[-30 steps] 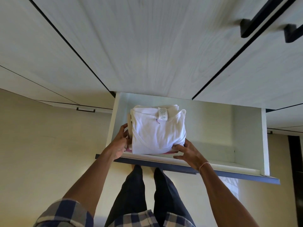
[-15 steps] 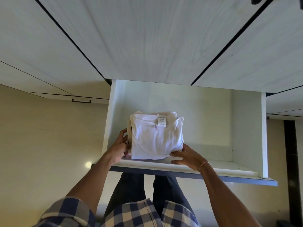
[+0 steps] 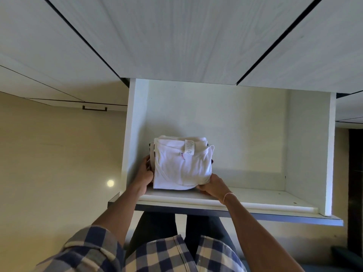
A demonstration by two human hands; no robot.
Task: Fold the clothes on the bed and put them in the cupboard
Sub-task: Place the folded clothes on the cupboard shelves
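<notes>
A stack of folded clothes (image 3: 182, 165), a white garment with a label on top, sits in the left part of an open white drawer (image 3: 255, 203) pulled out from the cupboard. My left hand (image 3: 144, 173) holds the stack's left side, fingers curled round its edge. At the stack's front right corner, my right hand (image 3: 213, 186) grips the bottom edge. Darker folded layers show at the left side under the white garment.
Pale wood-grain cupboard doors (image 3: 176, 36) fill the top of the view. The drawer's right part (image 3: 265, 154) holds nothing. A small black handle (image 3: 94, 108) shows at the left on a lower cupboard. Beige floor lies at the left, my legs below the drawer.
The stack has gone deeper into the drawer and now rests on its floor. Both hands moved with it and keep their hold. The view has tilted down, showing more of the drawer.
</notes>
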